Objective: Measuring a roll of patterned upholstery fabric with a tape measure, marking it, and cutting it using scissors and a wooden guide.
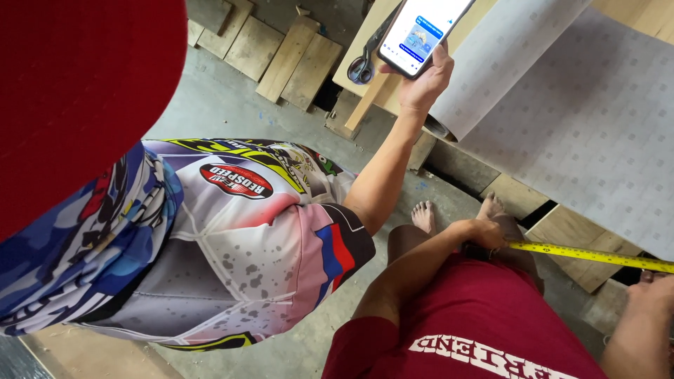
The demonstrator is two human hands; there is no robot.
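The left hand [486, 233] is closed around a tape measure [590, 255], its thin yellow metal blade stretching flat above the concrete floor [225, 105] toward the right hand [654, 293], whose grip can't be told.

Left hand [425, 77] is raised at 1 o'clock, grip closed; right hand [484, 234] reaches toward 3 o'clock, fingers pinched.

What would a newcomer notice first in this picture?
First, the lit phone that a co-worker's hand holds up at top centre, beside scissors. Then the yellow tape at lower right, drawn out from the left hand toward the right hand. The co-worker's colourful jersey fills the left.
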